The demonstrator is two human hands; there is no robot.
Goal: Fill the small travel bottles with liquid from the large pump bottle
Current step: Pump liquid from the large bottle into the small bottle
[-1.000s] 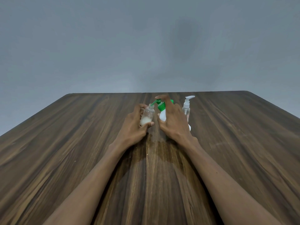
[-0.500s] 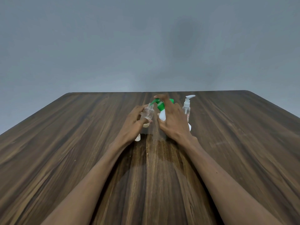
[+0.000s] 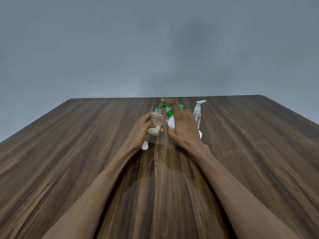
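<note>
My left hand (image 3: 140, 131) grips a small clear travel bottle (image 3: 155, 121), lifted off the table with its open neck just under the green nozzle. White liquid fills its lower part. The large white pump bottle (image 3: 171, 123) with a green pump head (image 3: 166, 109) stands at the table's middle. My right hand (image 3: 183, 128) lies over it, index finger on top of the pump head, thumb against the bottle's body. A second small clear bottle (image 3: 197, 116) with a white pump top stands just right of my right hand.
A small white cap (image 3: 145, 145) lies on the wooden table (image 3: 69, 161) below my left wrist. Another white object (image 3: 200, 134) peeks out behind my right hand. A grey wall rises beyond the table's far edge.
My left hand has lifted and tipped the small bottle a little, uncovering the white cap on the table beneath it. My right hand stays on the pump.
</note>
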